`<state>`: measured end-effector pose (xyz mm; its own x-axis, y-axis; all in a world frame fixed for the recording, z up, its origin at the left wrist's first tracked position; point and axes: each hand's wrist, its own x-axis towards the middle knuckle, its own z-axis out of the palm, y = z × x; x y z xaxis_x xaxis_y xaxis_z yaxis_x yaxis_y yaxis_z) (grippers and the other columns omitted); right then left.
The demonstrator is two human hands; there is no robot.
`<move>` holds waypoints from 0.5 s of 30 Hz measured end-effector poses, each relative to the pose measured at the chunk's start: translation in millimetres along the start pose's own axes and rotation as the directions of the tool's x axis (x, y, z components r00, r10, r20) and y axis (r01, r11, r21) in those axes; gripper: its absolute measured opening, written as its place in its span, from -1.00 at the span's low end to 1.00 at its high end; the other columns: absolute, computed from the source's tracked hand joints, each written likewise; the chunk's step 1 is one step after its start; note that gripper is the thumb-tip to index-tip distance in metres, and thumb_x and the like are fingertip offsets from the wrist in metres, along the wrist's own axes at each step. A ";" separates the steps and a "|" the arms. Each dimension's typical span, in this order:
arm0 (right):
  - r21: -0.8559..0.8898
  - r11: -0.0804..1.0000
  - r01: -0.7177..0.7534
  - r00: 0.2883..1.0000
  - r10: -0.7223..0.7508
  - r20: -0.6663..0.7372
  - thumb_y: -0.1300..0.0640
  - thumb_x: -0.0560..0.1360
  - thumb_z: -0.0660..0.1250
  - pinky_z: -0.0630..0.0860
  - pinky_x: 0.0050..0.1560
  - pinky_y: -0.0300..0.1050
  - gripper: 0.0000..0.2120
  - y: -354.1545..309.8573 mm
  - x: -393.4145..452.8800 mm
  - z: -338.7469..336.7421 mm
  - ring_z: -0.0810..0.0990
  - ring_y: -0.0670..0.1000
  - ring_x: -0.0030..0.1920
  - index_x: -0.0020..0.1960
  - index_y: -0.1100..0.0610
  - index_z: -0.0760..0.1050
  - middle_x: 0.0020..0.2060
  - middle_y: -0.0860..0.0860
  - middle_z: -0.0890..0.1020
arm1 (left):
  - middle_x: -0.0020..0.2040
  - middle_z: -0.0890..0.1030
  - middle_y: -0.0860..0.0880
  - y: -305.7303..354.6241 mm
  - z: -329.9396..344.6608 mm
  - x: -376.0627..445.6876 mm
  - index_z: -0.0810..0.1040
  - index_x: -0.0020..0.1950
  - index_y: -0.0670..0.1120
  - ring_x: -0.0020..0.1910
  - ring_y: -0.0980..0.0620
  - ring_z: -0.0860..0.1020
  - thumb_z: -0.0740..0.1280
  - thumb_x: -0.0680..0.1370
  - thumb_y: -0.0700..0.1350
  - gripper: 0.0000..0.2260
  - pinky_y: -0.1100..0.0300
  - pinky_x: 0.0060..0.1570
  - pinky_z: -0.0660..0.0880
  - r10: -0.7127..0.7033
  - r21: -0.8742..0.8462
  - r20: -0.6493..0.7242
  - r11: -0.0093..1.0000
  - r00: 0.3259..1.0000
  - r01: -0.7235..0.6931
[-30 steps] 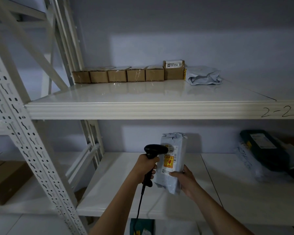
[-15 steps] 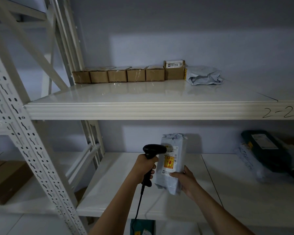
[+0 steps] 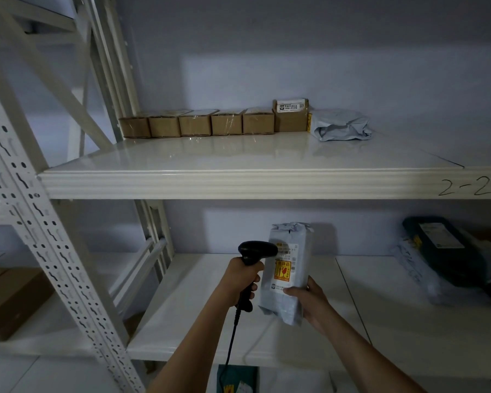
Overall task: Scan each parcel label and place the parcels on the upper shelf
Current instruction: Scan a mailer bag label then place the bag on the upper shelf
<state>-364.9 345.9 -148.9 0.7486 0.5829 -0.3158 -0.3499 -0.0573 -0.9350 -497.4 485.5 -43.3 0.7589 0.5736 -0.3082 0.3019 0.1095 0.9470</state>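
The left grip (image 3: 240, 282) is wrapped around the handle of a black scanner (image 3: 253, 260), whose head points right at the label (image 3: 285, 266) of a grey parcel (image 3: 288, 272). The right grip (image 3: 312, 303) clasps that parcel's lower end, holding it upright above the lower shelf (image 3: 199, 330). A cable hangs from the scanner's handle. On the upper shelf (image 3: 238, 182), marked "2-2", six cardboard boxes (image 3: 213, 124) stand in a row against the wall, a crumpled grey bag (image 3: 340, 126) just beside them. At right on the lower shelf lie a dark parcel (image 3: 442, 251) and clear bags.
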 end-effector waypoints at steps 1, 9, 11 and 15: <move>0.004 1.000 0.001 1.000 -0.001 -0.002 0.34 0.38 0.53 0.59 0.18 0.26 -0.48 0.3 -0.4 -0.1 0.64 0.19 0.15 0.27 0.05 0.51 0.13 0.08 0.69 | -0.39 0.43 -0.08 -0.7 -0.2 0.5 0.54 -0.08 -0.17 -0.48 0.00 0.35 0.28 0.51 -0.19 -0.92 0.20 -0.44 0.35 -0.001 -0.001 0.001 1.000 1.000 0.001; 0.009 1.000 -0.011 1.000 0.011 0.009 0.33 0.35 0.54 0.58 0.19 0.30 -0.45 4.3 0.5 -2.8 0.64 0.20 0.16 0.28 0.06 0.51 0.14 0.08 0.69 | -0.37 0.44 -0.09 -3.3 -3.3 3.6 0.53 -0.04 -0.19 -0.47 0.00 0.36 0.29 0.51 -0.18 -0.90 0.20 -0.43 0.37 -0.010 0.008 0.004 1.000 1.000 0.010; 0.001 1.000 -0.016 1.000 0.016 0.007 0.32 0.35 0.54 0.58 0.19 0.30 -0.46 4.4 1.4 -2.9 0.64 0.20 0.16 0.28 0.06 0.51 0.14 0.08 0.69 | -0.38 0.45 -0.08 -3.4 -3.6 4.9 0.54 -0.04 -0.19 -0.47 0.00 0.36 0.29 0.51 -0.18 -0.90 0.20 -0.44 0.37 -0.009 0.006 0.005 1.000 1.000 0.009; -0.003 1.000 -0.015 1.000 0.015 0.006 0.32 0.34 0.55 0.58 0.19 0.29 -0.44 3.3 2.4 -1.9 0.64 0.21 0.17 0.29 0.06 0.50 0.15 0.09 0.68 | -0.38 0.44 -0.08 -4.9 -5.2 7.6 0.54 -0.03 -0.18 -0.47 0.00 0.36 0.28 0.51 -0.19 -0.90 0.21 -0.44 0.37 -0.009 -0.001 -0.004 1.000 1.000 0.009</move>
<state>-363.2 345.6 -153.2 0.7400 0.5866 -0.3292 -0.3595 -0.0687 -0.9306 -496.2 493.5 -49.7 0.7542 0.5756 -0.3160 0.3079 0.1151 0.9444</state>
